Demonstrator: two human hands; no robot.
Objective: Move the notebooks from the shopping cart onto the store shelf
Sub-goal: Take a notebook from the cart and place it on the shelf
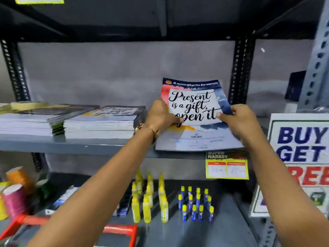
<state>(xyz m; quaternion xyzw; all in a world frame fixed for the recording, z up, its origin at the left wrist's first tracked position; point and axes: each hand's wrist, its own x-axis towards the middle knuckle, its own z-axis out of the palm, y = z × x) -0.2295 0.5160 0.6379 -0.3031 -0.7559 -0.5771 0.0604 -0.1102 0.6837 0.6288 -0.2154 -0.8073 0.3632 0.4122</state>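
Between both hands, head view: a notebook with "Present is a gift, open it" on its cover, tilted up, lower edge on the grey shelf. Left hand clamped on its left edge, right hand on its right edge, thumbs on the cover. Left of the left hand, two stacks of notebooks lie flat. Below the hands, yellow glue bottles stand upright; a price tag hangs under the right hand.

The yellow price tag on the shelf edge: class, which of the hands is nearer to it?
Right. The right hand grips the notebook almost above the price tag; the left hand is farther left.
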